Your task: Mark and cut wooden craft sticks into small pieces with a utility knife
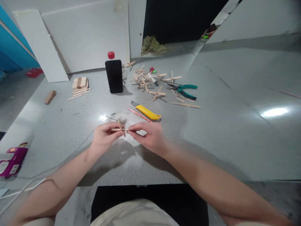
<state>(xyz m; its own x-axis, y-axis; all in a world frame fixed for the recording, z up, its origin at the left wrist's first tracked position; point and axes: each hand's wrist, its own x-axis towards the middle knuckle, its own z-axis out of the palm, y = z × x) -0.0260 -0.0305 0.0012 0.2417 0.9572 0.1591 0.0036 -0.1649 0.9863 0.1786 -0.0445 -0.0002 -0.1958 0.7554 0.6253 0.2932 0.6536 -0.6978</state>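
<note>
We hold a small wooden cross just above the worktop, near its front edge, probably to see the joint closely. Our left hand pinches it beside the crossing, likely to steady it; our right hand is closed narrowly on the end of one stick, perhaps to adjust it, though any smaller piece there is too small to tell. The cutter and pencil lie just beyond, seemingly for easy reach. Farther off, the phone stands upright in front of a bottle, which probably props it.
</note>
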